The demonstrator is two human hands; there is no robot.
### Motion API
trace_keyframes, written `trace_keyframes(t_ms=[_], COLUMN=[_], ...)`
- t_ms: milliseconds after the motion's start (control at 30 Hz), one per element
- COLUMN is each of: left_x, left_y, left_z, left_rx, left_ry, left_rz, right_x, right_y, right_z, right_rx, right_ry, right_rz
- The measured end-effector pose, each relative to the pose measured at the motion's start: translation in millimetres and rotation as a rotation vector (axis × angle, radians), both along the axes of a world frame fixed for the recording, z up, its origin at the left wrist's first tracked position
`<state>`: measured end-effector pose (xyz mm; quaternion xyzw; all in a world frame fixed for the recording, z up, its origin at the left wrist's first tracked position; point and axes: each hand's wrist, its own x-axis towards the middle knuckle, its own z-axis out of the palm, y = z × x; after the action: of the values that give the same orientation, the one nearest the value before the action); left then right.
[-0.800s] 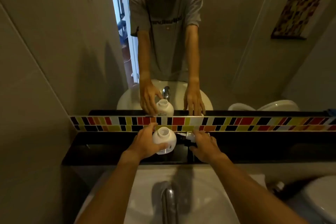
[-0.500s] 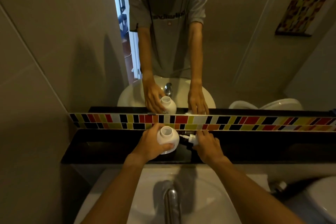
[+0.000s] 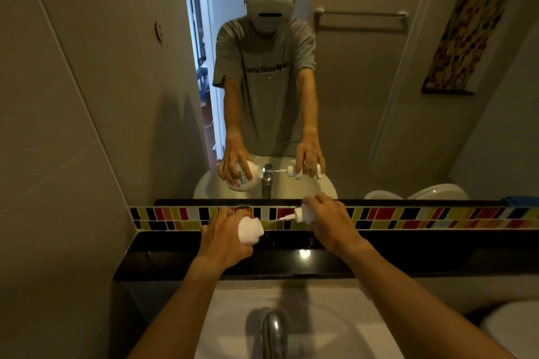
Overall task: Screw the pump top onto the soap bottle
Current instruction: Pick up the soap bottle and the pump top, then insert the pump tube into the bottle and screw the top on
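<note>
Now, both hands raised over black ledge point(image 3: 175, 253), in front of coloured tile strip point(image 3: 437, 217). Left hand point(image 3: 224, 242) wrapped around white soap bottle point(image 3: 249, 230), fingers curled tight on its body; bottle tipped sideways, open neck pointing right. Right hand point(image 3: 326, 221) holds pump top point(image 3: 300, 214), fingertips pinching its head, thin tube pointing left toward bottle neck. Tube tip near neck, not inside; 2 parts apart. Mirror point(image 3: 379, 96) above repeats same grip. Sink point(image 3: 335, 326) and tap point(image 3: 272, 332) below arms.
</note>
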<state>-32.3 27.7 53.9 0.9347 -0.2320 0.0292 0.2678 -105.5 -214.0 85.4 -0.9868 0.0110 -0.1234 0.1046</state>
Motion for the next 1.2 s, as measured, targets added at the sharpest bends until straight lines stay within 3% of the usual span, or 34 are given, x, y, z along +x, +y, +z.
trace_keyframes(t_ms=[400,700,800,867,967,1067,1133,1200], left_x=[-49,-61,-63,-65,-66,-66,-68,-71], left_y=[-28,-32,-27,-24,-22,-21,-23,-27], left_z=[45,61,59,58,60,62,65,68], left_rx=[-0.004,-0.102,-0.250,-0.418,-0.581,-0.657,-0.699,-0.696], left_ry=[-0.201,-0.188,-0.087,0.007,0.147,0.281,0.329,0.323], left_rz=[-0.096,-0.134,-0.123,-0.086,-0.035,-0.013,-0.015,-0.042], right_x=[-33,-44,-51,-56,-59,-56,-53,-52], right_y=[32,45,49,52,56,58,60,66], right_z=[30,56,66,70,79,90,94,96], right_rx=[-0.136,-0.146,-0.162,0.002,0.560,1.015,1.206,1.297], right_ry=[0.013,0.016,-0.096,-0.294,-0.463,-0.170,0.079,0.161], right_rz=[0.064,0.142,0.214,0.231,0.025,-0.188,-0.172,-0.130])
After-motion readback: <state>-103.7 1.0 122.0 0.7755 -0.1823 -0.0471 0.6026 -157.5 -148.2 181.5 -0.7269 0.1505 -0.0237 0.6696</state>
